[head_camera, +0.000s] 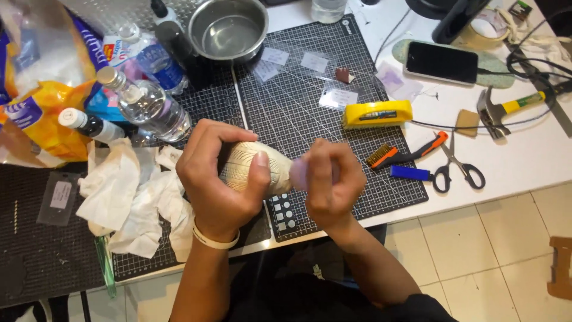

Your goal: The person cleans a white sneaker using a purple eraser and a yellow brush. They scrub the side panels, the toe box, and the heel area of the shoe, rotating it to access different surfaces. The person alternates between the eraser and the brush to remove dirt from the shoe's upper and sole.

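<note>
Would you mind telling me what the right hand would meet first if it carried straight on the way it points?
The right hand points left, pressing a small pale piece toward the carved object held by the left hand. It would likely meet that object first; they look already in contact, though depth is unclear.

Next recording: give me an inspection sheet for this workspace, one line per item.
Surface: black gridded cutting mat on a white table.
Job's things: pale carved rounded piece in left hand; right hand presses a small lilac piece against it.
Clutter: crumpled tissues, water bottles, steel bowl, wire brush, scissors, hammer, phone.
Fingers: both hands closed.
Cables: black cables, right.
Surroundings: tiled floor.
</note>
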